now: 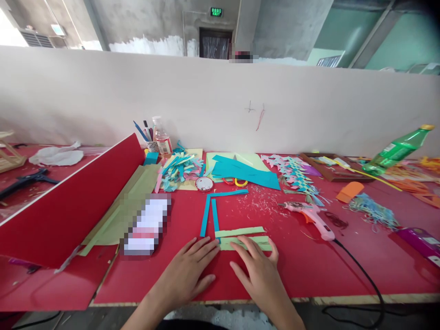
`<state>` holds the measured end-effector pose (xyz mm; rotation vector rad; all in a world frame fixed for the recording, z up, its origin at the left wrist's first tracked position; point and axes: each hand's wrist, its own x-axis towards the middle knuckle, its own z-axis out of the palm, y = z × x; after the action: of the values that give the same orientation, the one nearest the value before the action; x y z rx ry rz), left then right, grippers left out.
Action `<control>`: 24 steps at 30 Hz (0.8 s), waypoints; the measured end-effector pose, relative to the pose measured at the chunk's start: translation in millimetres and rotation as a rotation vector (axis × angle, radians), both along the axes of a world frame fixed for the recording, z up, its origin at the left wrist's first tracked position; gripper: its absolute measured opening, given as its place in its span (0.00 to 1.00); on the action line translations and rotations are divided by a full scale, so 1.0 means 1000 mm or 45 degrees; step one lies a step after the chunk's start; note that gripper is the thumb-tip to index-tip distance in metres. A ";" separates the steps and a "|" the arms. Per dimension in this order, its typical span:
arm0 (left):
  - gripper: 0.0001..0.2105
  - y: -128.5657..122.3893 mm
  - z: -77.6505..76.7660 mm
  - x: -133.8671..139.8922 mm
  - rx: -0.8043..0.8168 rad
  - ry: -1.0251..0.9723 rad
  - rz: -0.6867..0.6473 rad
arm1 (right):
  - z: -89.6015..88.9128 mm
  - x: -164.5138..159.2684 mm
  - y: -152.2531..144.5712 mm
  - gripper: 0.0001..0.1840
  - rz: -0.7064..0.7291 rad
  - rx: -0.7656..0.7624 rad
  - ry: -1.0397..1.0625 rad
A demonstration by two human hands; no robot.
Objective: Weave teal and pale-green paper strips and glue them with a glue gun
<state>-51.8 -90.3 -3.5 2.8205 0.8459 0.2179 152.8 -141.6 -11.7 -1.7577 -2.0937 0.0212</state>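
Observation:
My left hand (192, 266) lies flat on the red tabletop, fingers stretched out. Its fingertips reach the lower ends of the blue paper strips (215, 214). Another blue strip (205, 215) stands to the left, meeting a sideways blue strip (228, 193) at its top. My right hand (256, 261) is spread, its fingertips resting on pale green paper strips (227, 243) that run sideways from the blue one. One more pale green strip (240, 232) lies just above, slightly slanted. Parts of the lower strips are hidden beneath my right fingers.
A pink glue gun (311, 214) with a black cord lies to the right. Left are a blurred-out phone (147, 224) and an upright red board (75, 197). Behind lie paper scraps (178, 169), a blue sheet (244, 172), tape (204, 184) and a green bottle (395, 149).

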 end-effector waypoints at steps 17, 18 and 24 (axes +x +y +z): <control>0.23 -0.001 -0.001 0.001 0.016 0.053 0.029 | -0.002 -0.001 -0.001 0.27 -0.019 0.021 -0.234; 0.24 -0.001 -0.001 0.001 0.020 0.044 0.030 | -0.002 -0.007 0.000 0.28 -0.020 -0.004 -0.221; 0.26 -0.001 -0.005 0.001 0.025 0.000 0.085 | -0.002 -0.039 0.007 0.30 0.015 -0.129 -0.124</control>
<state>-51.0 -91.7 -9.0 2.8131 0.9435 0.2371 113.5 -134.2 -13.7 -1.8390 -2.2077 0.0471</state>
